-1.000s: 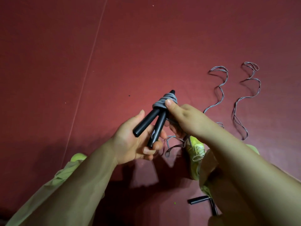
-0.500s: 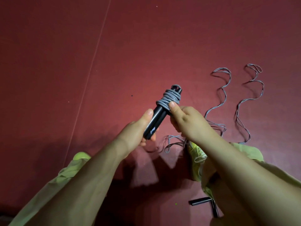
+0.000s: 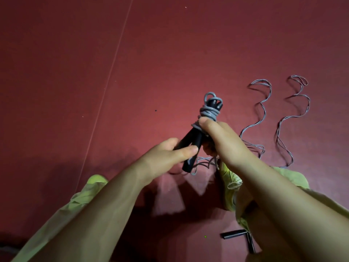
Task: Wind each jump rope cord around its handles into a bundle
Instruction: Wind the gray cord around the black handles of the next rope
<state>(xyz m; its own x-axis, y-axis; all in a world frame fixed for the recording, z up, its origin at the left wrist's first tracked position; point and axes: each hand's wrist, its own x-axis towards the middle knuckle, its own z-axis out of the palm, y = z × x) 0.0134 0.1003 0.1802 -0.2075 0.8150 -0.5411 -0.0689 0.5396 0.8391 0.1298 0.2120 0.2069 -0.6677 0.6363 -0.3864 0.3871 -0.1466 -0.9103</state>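
Grey loose cords on red floor, beside black spare handles.

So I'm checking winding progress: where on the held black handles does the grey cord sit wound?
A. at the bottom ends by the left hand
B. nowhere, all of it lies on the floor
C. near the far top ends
C: the grey cord coils round the far top of the black handles, above the right hand.

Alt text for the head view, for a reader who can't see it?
Two bare hands hold a pair of black handles: the left hand grips their lower ends, the right hand pinches the grey cord wound near the top. More cord snakes across the red floor.
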